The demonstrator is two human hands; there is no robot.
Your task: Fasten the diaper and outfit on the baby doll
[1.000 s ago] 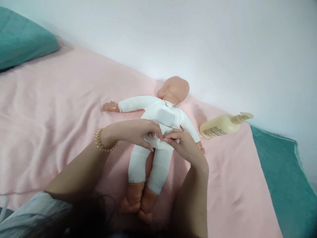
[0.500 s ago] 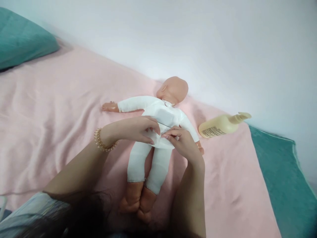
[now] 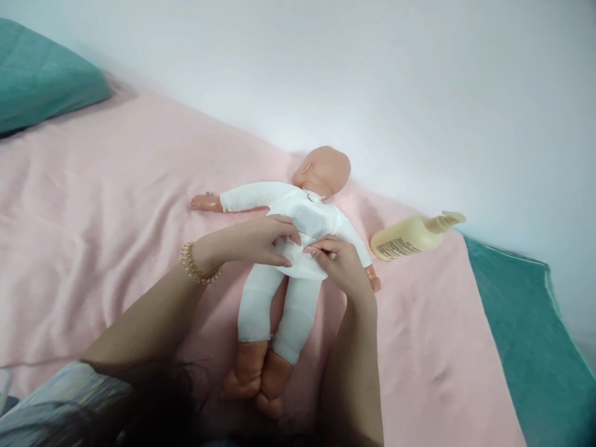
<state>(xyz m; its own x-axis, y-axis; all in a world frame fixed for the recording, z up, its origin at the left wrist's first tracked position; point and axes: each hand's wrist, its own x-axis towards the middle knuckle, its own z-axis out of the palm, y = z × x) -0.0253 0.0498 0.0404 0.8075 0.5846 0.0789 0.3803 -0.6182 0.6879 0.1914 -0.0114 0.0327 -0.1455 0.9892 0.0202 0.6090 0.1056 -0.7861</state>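
Note:
A baby doll lies on its front, with a white cloth body, a bald plastic head and plastic hands and feet. On its upper back a greyish rectangular patch shows, with a seam edge just below. My left hand rests over the left of the doll's lower back, thumb and fingers apart in a wide curve. From the right, my right hand pinches at the white cloth below the patch, thumb against fingertips. How much cloth lies between those fingers is partly hidden.
A pale yellow pump bottle lies on its side right of the doll. Under everything spreads a wrinkled pink sheet. A green pillow is at the far left, green fabric at the right, and a white wall behind.
My hands stay at the doll's lower back with small finger movements. The cloth bunched between them now lies flatter. The view has shifted slightly.

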